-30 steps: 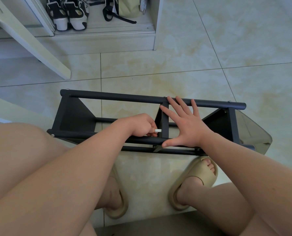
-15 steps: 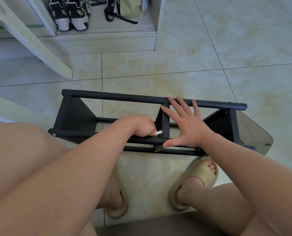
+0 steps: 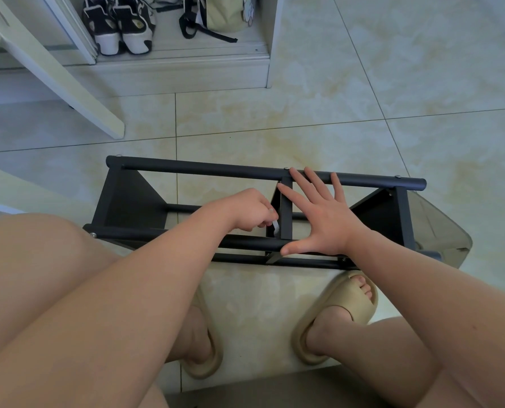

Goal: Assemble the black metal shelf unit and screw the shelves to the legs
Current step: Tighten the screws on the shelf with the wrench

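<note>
Shelf unit (image 3: 133,201) lies on its side on the tiled floor (image 3: 363,83) in the middle of the frame, with its round legs running left to right. The far leg (image 3: 204,169) and the near leg (image 3: 121,233) are joined by three shelves standing on edge, one at each end and a middle shelf (image 3: 286,213).

The left hand (image 3: 251,212), just left of the middle shelf, is curled, its fingertips pinching a small white tool (image 3: 275,226) close beside that shelf's near end. Whether the tool touches metal I cannot tell.

The right hand (image 3: 322,219) lies flat just right of the middle shelf, fingers straight and spread, gripping nothing. Its fingertips touch the far leg and its thumb rests on the near leg.

In the lower frame both feet wear beige slippers (image 3: 342,313). Shoes (image 3: 118,25) and a bag (image 3: 224,13) sit at the top left.
</note>
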{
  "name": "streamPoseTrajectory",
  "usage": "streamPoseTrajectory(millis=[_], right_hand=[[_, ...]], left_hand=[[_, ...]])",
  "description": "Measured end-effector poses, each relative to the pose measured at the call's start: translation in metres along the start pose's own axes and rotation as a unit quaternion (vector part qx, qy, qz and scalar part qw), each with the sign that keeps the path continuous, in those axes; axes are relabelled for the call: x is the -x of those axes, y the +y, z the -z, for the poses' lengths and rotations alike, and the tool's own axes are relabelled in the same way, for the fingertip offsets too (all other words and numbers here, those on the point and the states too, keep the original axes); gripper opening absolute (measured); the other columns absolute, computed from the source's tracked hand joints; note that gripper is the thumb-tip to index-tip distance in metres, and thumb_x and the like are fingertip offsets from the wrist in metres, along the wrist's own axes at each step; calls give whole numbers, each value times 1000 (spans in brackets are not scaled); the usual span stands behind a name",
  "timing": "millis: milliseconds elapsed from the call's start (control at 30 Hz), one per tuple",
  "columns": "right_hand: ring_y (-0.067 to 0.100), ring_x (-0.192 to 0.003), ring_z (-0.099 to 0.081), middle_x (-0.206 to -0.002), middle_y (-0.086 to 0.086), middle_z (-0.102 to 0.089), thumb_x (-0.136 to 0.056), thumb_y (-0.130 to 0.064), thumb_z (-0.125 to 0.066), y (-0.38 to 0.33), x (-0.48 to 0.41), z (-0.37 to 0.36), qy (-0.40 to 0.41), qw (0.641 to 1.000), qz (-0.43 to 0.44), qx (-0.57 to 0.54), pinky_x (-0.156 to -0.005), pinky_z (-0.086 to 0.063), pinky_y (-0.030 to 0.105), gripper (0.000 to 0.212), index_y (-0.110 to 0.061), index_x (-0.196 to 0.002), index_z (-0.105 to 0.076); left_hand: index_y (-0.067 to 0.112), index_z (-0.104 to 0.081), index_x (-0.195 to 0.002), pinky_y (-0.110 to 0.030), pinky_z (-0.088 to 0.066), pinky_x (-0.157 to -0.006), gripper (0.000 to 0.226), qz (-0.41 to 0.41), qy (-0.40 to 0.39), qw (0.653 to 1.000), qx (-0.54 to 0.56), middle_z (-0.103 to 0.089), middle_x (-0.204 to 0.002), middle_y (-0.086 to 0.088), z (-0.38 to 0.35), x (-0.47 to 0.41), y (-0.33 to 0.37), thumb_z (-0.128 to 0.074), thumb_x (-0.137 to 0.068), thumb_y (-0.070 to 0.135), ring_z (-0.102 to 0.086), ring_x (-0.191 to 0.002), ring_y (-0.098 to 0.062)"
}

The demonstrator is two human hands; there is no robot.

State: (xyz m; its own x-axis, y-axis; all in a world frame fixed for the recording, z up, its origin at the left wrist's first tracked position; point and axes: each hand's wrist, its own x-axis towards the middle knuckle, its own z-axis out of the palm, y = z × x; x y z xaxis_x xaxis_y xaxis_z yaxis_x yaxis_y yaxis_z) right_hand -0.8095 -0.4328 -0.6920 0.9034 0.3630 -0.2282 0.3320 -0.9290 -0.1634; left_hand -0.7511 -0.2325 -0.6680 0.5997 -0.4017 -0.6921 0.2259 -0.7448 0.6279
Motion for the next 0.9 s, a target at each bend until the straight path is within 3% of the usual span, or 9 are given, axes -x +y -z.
streamPoseTrajectory(millis=[200, 333, 400, 467, 600, 733, 800, 900], right_hand=[[19, -154, 23, -169, -6, 19, -57, -106, -27, 0, 0, 0, 3, 1000, -1, -3, -120, 16, 60, 126, -40, -160, 2], [19, -153, 24, -168, -6, 19, -57, -106, -28, 0, 0, 0, 1, 1000, -1, 0, -120, 16, 61, 126, -40, -161, 2], [19, -154, 23, -168, -6, 19, -57, -105, -28, 0, 0, 0, 0, 1000, -2, 0, -120, 16, 61, 126, -39, -161, 2], [19, -154, 24, -168, -6, 19, -57, -105, -28, 0, 0, 0, 0, 1000, -2, -1, -120, 16, 61, 126, -39, -161, 2], [19, -153, 24, -168, -6, 19, -57, -106, -28, 0, 0, 0, 2, 1000, -1, -5, -119, 17, 60, 126, -40, -161, 2], [19, -154, 24, -168, -6, 19, -58, -106, -28, 0, -1, -1, 1, 1000, -1, -5, -119, 17, 61, 126, -40, -161, 3], [19, -154, 24, -168, -6, 19, -58, -106, -28, 0, -1, -1, 1, 1000, 0, -5, -119, 17, 61, 126, -40, -160, 3], [20, -154, 23, -168, -5, 19, -58, -106, -28, 1, -1, -1, 2, 1000, 1, -6, -119, 17, 60, 125, -40, -161, 3]], left_hand=[[16, -67, -92, -26, -51, -72, 8, 64, 47, 989, 127, -72, -80, 3, -15, -5, -2, -60, -95, 19, -67, -79, -9], [17, -69, -83, -27, -49, -76, 9, 42, 95, 992, 69, -75, -85, -3, -17, -5, -4, -65, -90, 15, -67, -85, -20], [15, -72, -89, -27, -48, -78, 7, 37, 106, 993, 21, -76, -91, -4, -18, -5, -4, -66, -91, 17, -65, -86, -21], [15, -73, -90, -27, -47, -79, 10, 41, 108, 993, 21, -76, -93, -4, -18, -4, -4, -64, -93, 18, -67, -90, -22], [21, -67, -72, -32, -51, -86, 27, 51, 110, 991, 55, -76, -96, -5, -18, -4, -1, -57, -96, 15, -69, -96, -25], [12, -68, -100, -25, -47, -69, 14, 62, 104, 979, 163, -74, -81, 1, -17, -4, 2, -56, -99, 18, -67, -77, -10], [16, -65, -101, -23, -46, -65, 10, 65, 94, 975, 189, -72, -77, 4, -16, -3, 3, -56, -99, 20, -65, -72, -5], [20, -64, -95, -25, -48, -72, 10, 65, 79, 977, 184, -72, -81, 5, -16, -3, 3, -56, -99, 22, -66, -76, -6]])
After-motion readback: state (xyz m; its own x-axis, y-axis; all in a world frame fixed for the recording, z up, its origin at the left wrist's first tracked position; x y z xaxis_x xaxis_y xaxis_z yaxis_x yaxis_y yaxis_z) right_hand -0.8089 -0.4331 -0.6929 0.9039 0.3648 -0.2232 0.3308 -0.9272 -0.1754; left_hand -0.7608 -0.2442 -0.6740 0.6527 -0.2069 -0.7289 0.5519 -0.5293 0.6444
